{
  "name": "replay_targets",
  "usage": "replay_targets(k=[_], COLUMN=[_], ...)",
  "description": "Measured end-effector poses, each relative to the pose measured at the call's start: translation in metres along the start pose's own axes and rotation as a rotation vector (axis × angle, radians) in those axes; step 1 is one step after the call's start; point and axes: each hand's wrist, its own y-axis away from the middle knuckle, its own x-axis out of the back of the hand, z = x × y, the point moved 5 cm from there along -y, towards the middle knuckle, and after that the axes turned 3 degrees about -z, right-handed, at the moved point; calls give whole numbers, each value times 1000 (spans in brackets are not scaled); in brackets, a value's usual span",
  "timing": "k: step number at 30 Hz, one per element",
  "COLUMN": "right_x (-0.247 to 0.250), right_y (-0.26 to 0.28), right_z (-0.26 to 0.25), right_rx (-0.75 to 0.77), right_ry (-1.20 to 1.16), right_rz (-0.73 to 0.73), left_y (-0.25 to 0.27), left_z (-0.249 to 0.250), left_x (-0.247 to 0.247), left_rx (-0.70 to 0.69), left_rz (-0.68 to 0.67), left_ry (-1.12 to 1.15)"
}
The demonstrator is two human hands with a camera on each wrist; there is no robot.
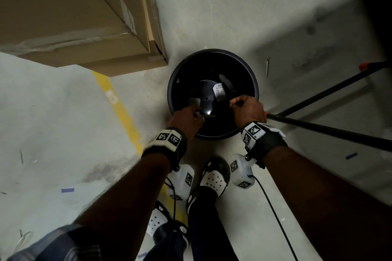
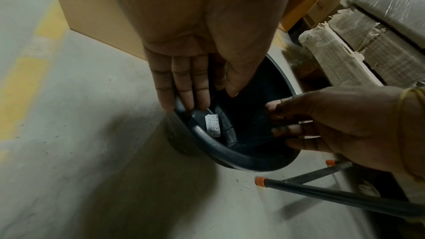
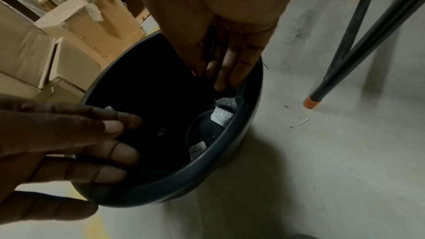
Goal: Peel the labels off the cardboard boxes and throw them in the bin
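Both hands hang over a round black bin [image 1: 213,53] standing on a concrete floor [image 1: 53,112] just beside the corner of a large cardboard box [image 1: 70,12] sealed with clear tape. The left hand [image 1: 186,122] reaches over the near rim with its fingers [image 2: 181,83] straight and together, grasping nothing. The right hand [image 1: 248,110] is over the opposite side of the rim, fingers [image 3: 232,64] extended downward and relaxed, its grip released. Inside the bin, a white label [image 1: 219,91] with a barcode and small print too fine to read lies against a dark round disc; a second printed label [image 3: 197,151] sits lower on the disc by the inner wall. Black poles with orange tips [image 3: 311,102] stand to the right.
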Motion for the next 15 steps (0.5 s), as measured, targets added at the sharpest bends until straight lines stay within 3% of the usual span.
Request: replay_targets(k=[8, 15], right_x=[5, 35], right_y=[35, 107], right_z=[-18, -53], right_rx=[72, 109], right_ry=[39, -16], right_rz=[-91, -89], left_y=[28, 90], left_z=[24, 70], left_x=[15, 58], left_rx=[-26, -139], left_rz=[40, 85], left_ry=[14, -57])
